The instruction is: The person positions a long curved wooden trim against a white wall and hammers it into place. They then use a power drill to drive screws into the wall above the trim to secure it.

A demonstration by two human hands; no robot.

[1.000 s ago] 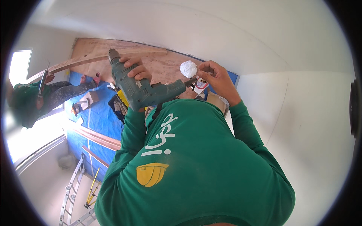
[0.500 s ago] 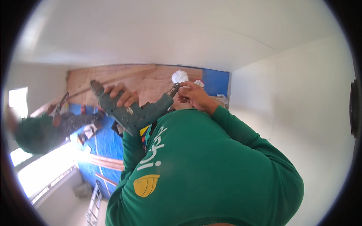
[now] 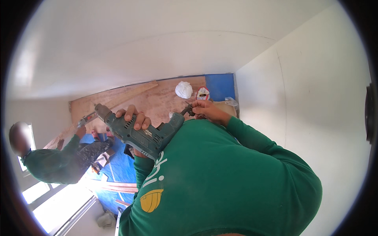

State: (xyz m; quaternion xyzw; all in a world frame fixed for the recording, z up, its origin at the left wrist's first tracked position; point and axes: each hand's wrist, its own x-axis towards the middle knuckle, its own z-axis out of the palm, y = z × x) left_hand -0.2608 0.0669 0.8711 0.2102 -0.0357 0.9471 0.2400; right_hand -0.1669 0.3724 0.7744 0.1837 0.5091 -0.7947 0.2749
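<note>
A dark green power drill (image 3: 138, 135) lies across the front of my chest, its chuck (image 3: 101, 111) pointing to the far left. My left hand (image 3: 136, 117) is wrapped round the drill's body from above. At the other end, by the foot of the drill's handle, my right hand (image 3: 209, 111) has its fingers pinched together at a small dark piece (image 3: 188, 110). That piece looks like the cord end or a key fixed there; the fingers partly cover it.
A co-worker (image 3: 53, 163) in green bends at the left, holding a tool (image 3: 87, 118). Wooden boards (image 3: 134, 92), a white bundle (image 3: 183, 90) and a red-and-white packet (image 3: 202, 93) lie ahead. Blue sheeting (image 3: 120, 169) covers floor at left; a white wall (image 3: 311, 98) stands right.
The drill and both my hands sit slightly lower in view. My right fingers have shifted at the handle's end. The co-worker's tool has come up, and the packet shows more.
</note>
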